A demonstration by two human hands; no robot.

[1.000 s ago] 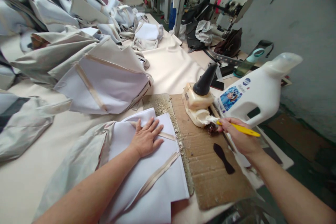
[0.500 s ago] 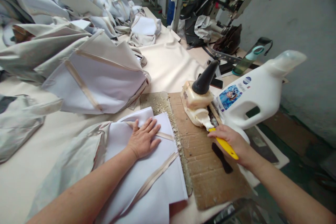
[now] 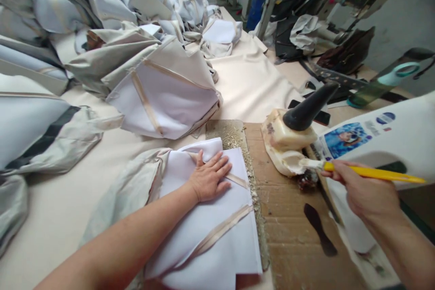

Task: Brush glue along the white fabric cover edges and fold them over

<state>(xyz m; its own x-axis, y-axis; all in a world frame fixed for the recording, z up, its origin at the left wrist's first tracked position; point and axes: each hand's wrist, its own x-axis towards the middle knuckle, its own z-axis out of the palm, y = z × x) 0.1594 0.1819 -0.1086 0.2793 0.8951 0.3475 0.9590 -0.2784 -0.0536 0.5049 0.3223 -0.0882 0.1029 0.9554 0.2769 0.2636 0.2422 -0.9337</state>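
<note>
My left hand [image 3: 211,176] lies flat with fingers spread on a folded white fabric piece [image 3: 204,222] that has tan tape strips across it. The fabric's right edge rests over a crusted board [image 3: 234,133]. In my right hand [image 3: 365,188] is a brush with a yellow handle [image 3: 377,173], held nearly level. Its white-coated bristles touch the mouth of a cream glue pot [image 3: 288,138], which has a black cone [image 3: 311,106] on top. A dark, narrow-waisted flat piece [image 3: 319,231] lies on the cardboard [image 3: 282,235] below the pot.
A big white jug [image 3: 401,131] stands right of the pot, close to my right hand. Behind it lie a green bottle [image 3: 380,84] and a phone [image 3: 321,117]. Sewn fabric pieces [image 3: 170,86] are heaped at the back left of the table.
The view has swung right to left, so things appear shifted. My right hand has turned the brush from slanting to nearly level at the pot's mouth. My left hand stays on the fabric.
</note>
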